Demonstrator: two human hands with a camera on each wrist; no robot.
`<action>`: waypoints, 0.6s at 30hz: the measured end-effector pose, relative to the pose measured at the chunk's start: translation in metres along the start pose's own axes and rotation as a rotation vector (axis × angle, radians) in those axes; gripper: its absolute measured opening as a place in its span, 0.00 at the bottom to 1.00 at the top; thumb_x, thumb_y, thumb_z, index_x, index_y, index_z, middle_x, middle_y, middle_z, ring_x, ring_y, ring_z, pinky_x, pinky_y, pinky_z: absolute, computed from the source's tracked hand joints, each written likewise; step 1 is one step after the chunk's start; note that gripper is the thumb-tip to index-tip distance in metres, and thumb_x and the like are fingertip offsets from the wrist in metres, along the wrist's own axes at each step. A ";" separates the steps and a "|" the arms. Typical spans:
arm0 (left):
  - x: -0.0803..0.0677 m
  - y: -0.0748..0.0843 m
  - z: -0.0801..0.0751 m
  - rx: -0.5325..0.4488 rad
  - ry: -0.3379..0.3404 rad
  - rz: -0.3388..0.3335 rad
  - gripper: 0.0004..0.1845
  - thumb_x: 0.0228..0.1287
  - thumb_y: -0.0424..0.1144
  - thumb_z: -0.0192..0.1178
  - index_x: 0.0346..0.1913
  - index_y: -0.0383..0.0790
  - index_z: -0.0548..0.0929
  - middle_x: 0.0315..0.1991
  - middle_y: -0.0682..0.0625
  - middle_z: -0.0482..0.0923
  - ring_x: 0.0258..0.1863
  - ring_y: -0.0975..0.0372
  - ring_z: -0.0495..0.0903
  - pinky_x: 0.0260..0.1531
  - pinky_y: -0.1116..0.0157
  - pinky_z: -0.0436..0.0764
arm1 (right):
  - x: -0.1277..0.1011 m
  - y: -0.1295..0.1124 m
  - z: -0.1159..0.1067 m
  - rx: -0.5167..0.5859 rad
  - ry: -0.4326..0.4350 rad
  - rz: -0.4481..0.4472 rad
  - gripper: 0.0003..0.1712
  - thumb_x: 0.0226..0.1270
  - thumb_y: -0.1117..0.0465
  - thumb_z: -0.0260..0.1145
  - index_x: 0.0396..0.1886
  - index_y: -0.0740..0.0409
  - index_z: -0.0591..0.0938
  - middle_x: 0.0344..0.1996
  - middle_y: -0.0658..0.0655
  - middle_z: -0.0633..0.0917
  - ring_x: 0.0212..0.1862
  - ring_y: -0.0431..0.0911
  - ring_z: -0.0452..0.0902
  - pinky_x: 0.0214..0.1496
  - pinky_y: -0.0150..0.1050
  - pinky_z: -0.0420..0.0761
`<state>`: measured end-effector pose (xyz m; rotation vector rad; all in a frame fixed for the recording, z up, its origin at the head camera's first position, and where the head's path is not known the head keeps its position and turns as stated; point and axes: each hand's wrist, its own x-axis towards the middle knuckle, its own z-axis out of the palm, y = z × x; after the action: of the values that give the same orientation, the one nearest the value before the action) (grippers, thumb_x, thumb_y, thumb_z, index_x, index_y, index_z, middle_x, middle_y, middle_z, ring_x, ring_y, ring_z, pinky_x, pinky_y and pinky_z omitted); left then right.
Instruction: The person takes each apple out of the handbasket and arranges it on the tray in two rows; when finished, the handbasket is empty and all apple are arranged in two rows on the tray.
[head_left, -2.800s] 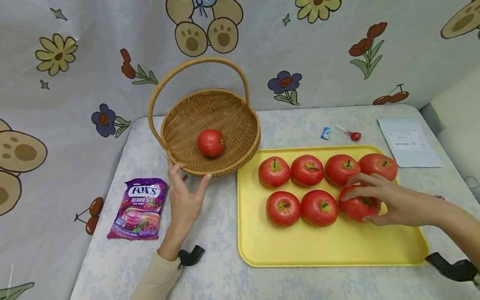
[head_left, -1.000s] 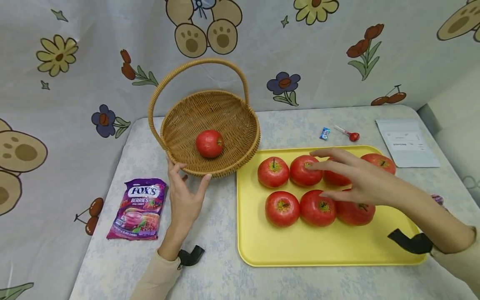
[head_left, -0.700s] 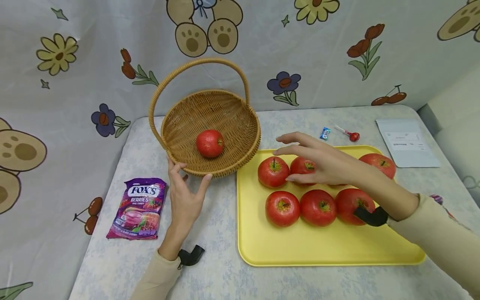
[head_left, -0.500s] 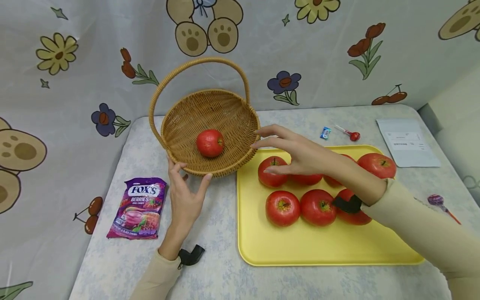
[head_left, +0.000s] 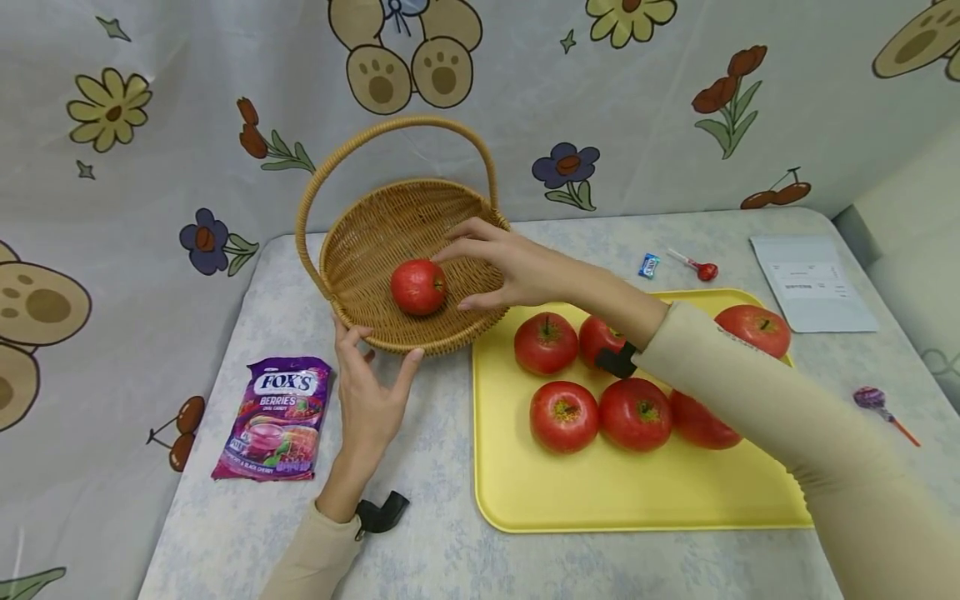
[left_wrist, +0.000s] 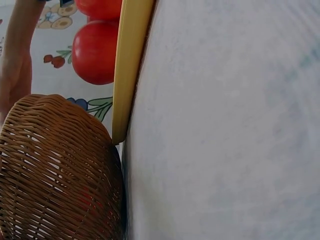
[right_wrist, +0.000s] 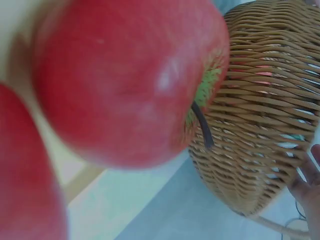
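Nearby, candy bag (head_left: pixel 275 417), lollipops (head_left: pixel 697 267), paper (head_left: pixel 810 283).

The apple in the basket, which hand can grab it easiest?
Probably the right hand: its open fingers hover inside the wicker basket, right beside the apple. The left hand rests outside, fingers against the basket's near rim, steadying it.
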<state>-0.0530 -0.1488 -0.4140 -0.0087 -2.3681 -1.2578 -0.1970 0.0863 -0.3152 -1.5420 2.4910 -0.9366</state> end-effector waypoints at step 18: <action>0.001 -0.001 0.000 0.004 -0.006 0.000 0.35 0.60 0.50 0.68 0.58 0.36 0.60 0.79 0.40 0.35 0.77 0.49 0.48 0.56 0.44 0.76 | 0.055 0.015 0.033 0.036 -0.264 0.143 0.37 0.59 0.46 0.73 0.68 0.46 0.72 0.67 0.57 0.66 0.66 0.49 0.67 0.67 0.45 0.71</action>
<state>-0.0540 -0.1494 -0.4147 -0.0119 -2.3754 -1.2551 -0.2242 0.0297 -0.3359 -1.3562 2.3474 -0.7022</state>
